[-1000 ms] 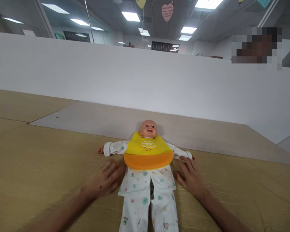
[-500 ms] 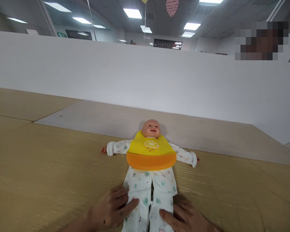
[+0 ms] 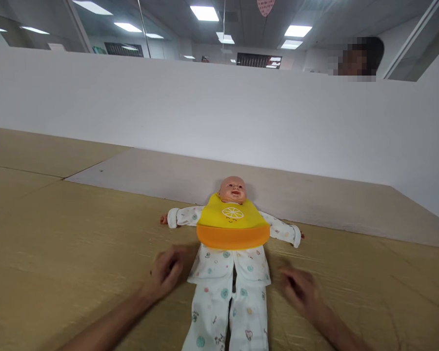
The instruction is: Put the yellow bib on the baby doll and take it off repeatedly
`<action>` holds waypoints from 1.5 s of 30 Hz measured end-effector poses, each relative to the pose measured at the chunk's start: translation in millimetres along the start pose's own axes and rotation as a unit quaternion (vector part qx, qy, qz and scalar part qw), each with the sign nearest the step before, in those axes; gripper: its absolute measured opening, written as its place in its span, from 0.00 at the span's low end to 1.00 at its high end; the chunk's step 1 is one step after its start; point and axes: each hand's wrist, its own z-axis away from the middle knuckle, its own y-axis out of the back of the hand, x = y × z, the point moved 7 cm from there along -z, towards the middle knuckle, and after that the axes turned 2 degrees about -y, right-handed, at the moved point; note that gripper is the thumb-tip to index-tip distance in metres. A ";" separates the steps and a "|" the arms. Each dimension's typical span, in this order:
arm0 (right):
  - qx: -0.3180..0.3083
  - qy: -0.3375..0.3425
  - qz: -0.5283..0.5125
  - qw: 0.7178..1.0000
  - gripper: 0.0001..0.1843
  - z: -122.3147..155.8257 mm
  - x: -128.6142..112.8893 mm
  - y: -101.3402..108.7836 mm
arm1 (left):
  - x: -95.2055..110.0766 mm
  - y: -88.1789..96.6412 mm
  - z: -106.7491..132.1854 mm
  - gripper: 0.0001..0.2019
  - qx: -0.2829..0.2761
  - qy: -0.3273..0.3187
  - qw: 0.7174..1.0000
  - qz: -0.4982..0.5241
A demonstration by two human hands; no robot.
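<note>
Currently both hands are empty, released, fingers loosely curled and blurred. Left hand (image 3: 166, 273) is just beside the jacket of the doll's suit (image 3: 215, 265); right hand (image 3: 298, 291) is near it on the other side, slightly farther off. Doll (image 3: 232, 190) lies face-up, arms spread, on a tan board (image 3: 58, 243), wearing a yellow-orange bib (image 3: 233, 226), head toward a white wall (image 3: 205, 112).

Head-worn camera faces forward and down, close above the baby doll (image 3: 232, 229) at 6 o'clock on the worktop (image 3: 58, 229)
</note>
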 end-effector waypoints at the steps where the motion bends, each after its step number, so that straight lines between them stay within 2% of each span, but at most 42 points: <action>1: 0.025 -0.037 0.009 0.999 0.11 -5.5 14.9 6.7 | -14.2 3.7 -8.1 0.08 0.023 0.046 0.999 0.008; 2: 0.051 -0.076 0.015 0.996 0.08 -10.3 31.3 14.1 | -30.5 7.6 -16.2 0.08 0.043 0.104 0.994 0.013; 4: 0.093 -0.175 0.015 0.980 0.10 -16.4 69.7 28.4 | -57.2 21.2 -32.8 0.09 0.117 0.180 0.976 0.033; 7: 0.135 -0.340 0.000 0.931 0.13 -18.8 128.2 45.2 | -87.4 38.4 -56.5 0.06 0.208 0.260 0.936 0.117; 8: 0.140 -0.384 -0.009 0.913 0.13 -20.3 143.8 48.3 | -95.4 38.5 -64.2 0.05 0.211 0.290 0.920 0.158; 10: 0.108 -0.452 -0.065 0.883 0.13 -27.7 167.3 44.7 | -105.4 32.7 -79.7 0.05 0.204 0.339 0.888 0.232; 12: 0.054 -0.487 -0.136 0.861 0.13 -42.1 177.9 32.9 | -107.6 21.1 -97.9 0.06 0.182 0.360 0.876 0.264; 14: 0.022 -0.490 -0.178 0.853 0.14 -63.2 178.0 20.7 | -105.3 5.2 -118.8 0.08 0.152 0.355 0.878 0.281; 18: 0.013 -0.475 -0.204 0.856 0.12 -112.9 165.4 -9.4 | -96.6 -26.6 -155.2 0.10 0.119 0.337 0.881 0.311; 20: 0.008 -0.490 -0.267 0.830 0.11 -133.7 158.5 -33.8 | -90.2 -41.6 -166.4 0.11 0.097 0.332 0.877 0.335; 24: -0.015 -0.498 -0.321 0.806 0.10 -165.3 150.4 -76.8 | -80.6 -72.5 -173.0 0.16 0.018 0.348 0.867 0.356; 27: -0.021 -0.499 -0.337 0.798 0.08 -171.7 157.5 -95.8 | -88.6 -86.4 -171.3 0.14 -0.003 0.379 0.866 0.327; 31: 0.002 -0.509 -0.324 0.797 0.06 -160.2 180.1 -97.8 | -113.3 -83.9 -170.6 0.09 0.044 0.395 0.872 0.285; 36: 0.004 -0.517 -0.308 0.798 0.05 -148.8 192.5 -91.6 | -129.7 -78.7 -165.5 0.08 0.042 0.406 0.872 0.269; 40: -0.005 -0.518 -0.309 0.797 0.04 -152.3 184.6 -89.1 | -125.7 -85.1 -165.4 0.08 0.024 0.416 0.867 0.275; 45: -0.048 -0.504 -0.336 0.794 0.10 -171.2 157.7 -103.9 | -106.8 -115.5 -177.1 0.07 -0.042 0.423 0.861 0.280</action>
